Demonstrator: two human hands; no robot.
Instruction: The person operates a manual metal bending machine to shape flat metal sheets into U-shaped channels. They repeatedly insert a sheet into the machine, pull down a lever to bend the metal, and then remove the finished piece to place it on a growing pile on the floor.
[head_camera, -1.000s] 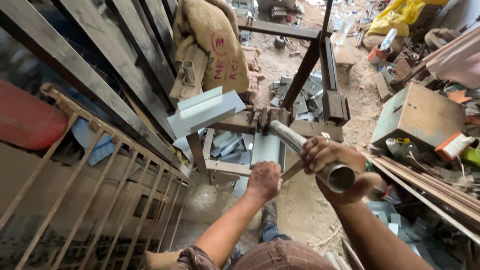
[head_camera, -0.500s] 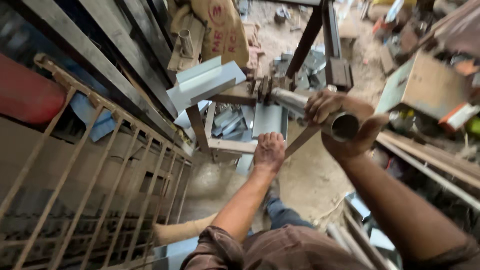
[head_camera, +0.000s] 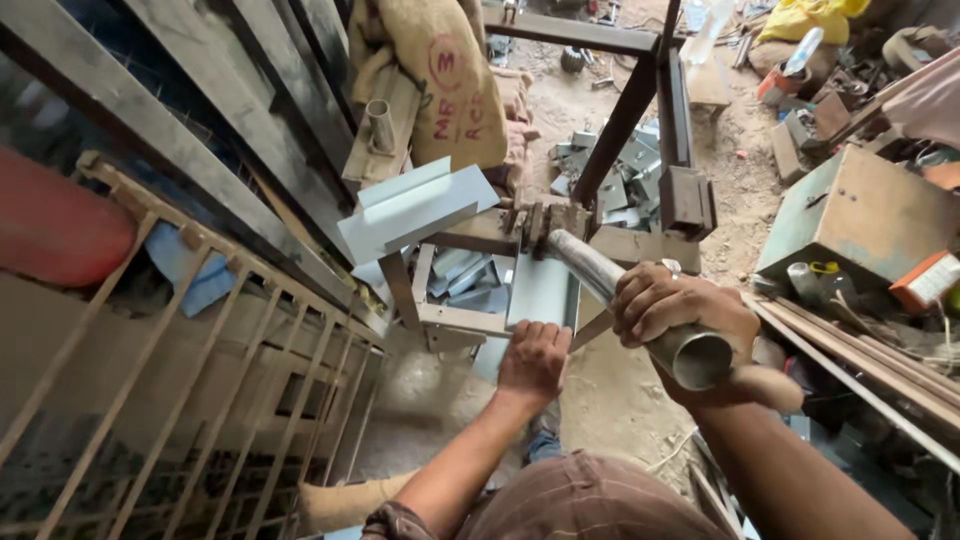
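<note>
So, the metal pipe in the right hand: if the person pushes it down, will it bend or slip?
The metal pipe looks thick-walled at its open end, so it probably stays stiff and feels heavy. Its surface seems dull and smooth; the right hand wraps fully around it, so slipping seems unlikely. Its far end sits in the bending frame, so it likely pivots rather than rolls.

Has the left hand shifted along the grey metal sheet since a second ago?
Cannot tell for sure: the head camera moved, but the left hand stays at the near end of the grey sheet beside the frame.

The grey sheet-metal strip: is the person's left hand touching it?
Touching. The head view shows the left hand pressed flat on the near end of the grey sheet-metal strip.
</note>
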